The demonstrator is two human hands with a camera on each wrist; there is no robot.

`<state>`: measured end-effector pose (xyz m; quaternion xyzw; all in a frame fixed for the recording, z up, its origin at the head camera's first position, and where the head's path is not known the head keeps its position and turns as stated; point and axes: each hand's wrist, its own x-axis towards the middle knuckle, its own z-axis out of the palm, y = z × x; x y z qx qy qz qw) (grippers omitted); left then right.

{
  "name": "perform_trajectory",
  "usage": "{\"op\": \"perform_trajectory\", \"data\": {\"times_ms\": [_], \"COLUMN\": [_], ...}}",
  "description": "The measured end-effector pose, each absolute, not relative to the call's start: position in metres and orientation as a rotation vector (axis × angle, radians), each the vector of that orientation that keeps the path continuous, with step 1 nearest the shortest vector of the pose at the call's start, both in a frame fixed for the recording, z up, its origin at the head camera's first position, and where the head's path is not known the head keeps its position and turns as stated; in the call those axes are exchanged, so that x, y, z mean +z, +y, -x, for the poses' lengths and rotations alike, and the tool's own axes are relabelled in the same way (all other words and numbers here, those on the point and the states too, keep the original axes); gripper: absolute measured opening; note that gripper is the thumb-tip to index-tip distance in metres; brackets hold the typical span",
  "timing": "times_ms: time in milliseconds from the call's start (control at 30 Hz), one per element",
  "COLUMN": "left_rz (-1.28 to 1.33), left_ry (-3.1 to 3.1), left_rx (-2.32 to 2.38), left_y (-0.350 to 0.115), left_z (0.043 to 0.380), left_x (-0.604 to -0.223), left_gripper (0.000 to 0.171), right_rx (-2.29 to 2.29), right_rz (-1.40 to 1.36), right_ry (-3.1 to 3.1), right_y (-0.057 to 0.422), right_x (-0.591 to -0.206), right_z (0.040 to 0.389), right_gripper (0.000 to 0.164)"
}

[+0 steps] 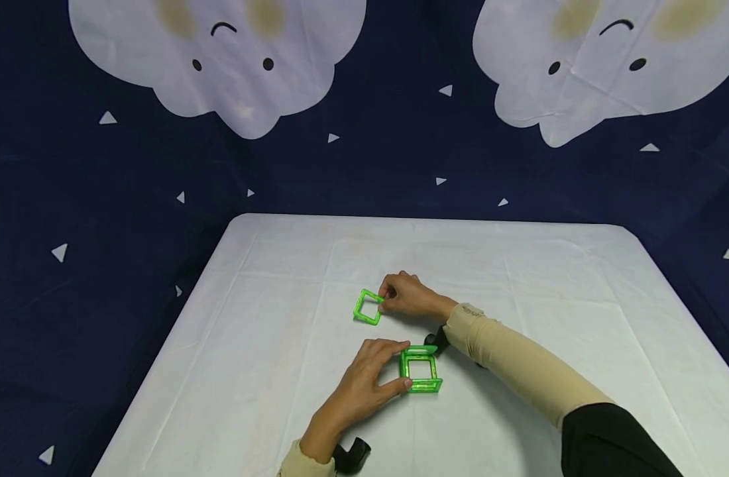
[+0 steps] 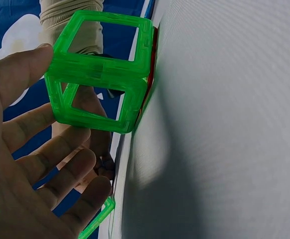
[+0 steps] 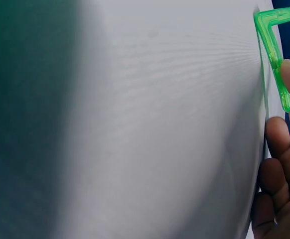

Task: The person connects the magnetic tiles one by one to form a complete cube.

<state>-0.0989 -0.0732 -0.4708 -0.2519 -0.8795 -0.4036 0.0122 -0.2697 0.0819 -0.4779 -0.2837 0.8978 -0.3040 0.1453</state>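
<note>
On the white table, my left hand (image 1: 364,381) holds a small open box of green square magnetic tiles (image 1: 424,385) by its left side, thumb at the near corner and a finger at the far corner. Green tile walls (image 2: 100,69) and a thin red edge along the base show in the left wrist view. Farther back, my right hand (image 1: 412,296) pinches a single green square magnetic tile (image 1: 366,320) by its right edge. The same tile (image 3: 270,50) appears at the upper right of the right wrist view, with the thumb over its edge.
A white cloth covers the table (image 1: 519,265), whose far edge meets a dark blue curtain (image 1: 388,172) printed with clouds and small triangles. Black wrist devices (image 1: 352,456) sit under both wrists, the right one close to the tile box.
</note>
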Motion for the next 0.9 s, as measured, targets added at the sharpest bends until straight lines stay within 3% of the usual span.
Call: {"op": "perform_trajectory", "data": {"times_ms": [667,900], "left_rz": [0.798,0.784], "left_ry": [-2.733,-2.738], "left_rx": [-1.268,-1.279], "left_y": [-0.0726,-0.0731], "left_z": [0.0986,0.0976], "left_x": [-0.4699,-0.4704], "left_gripper": [0.054,0.054], "right_rx": [-1.150,-1.096], "right_rz": [0.925,0.979], "right_ry": [2.420,2.473], "right_y": [0.0876,0.0887], "right_x": [-0.4718,-0.4693], "right_z": [0.2661,0.2639], "right_gripper": [0.010,0.016]}}
